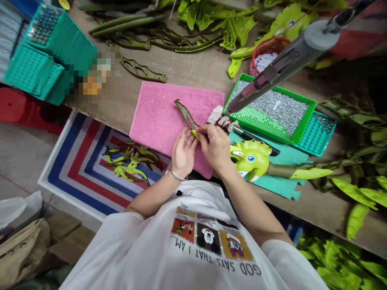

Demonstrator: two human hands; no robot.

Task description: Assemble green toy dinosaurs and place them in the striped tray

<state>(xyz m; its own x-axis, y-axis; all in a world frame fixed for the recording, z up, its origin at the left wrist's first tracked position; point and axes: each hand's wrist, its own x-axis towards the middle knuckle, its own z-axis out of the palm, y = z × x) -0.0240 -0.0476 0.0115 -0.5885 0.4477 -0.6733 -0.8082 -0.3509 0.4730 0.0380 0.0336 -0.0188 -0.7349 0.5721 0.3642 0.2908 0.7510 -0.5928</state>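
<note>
My right hand point(216, 147) pinches a lime-green tip on a curved olive-green plastic strip point(186, 114). The strip stands out beyond my fingers, over a pink cloth pad point(157, 108). My left hand point(183, 155) is palm up with its fingers stretched out, their tips close under the strip's lime end; whether they bear it is hard to tell. Just right of my right hand is a black-handled tool point(260, 143) with pale wrapping at its other end. Beside it lies a lime-green dinosaur head point(252, 158) joined to an olive strip, on a teal foam mat point(286, 186).
A grey powered screwdriver point(281, 64) hangs over a green tray point(308, 125) of small screws. Teal baskets point(33, 72) stand stacked at the left. Olive strips point(142, 70) lie at the back. A striped bin point(81, 161) below holds green pieces. A red basket point(255, 52) stands behind the tray.
</note>
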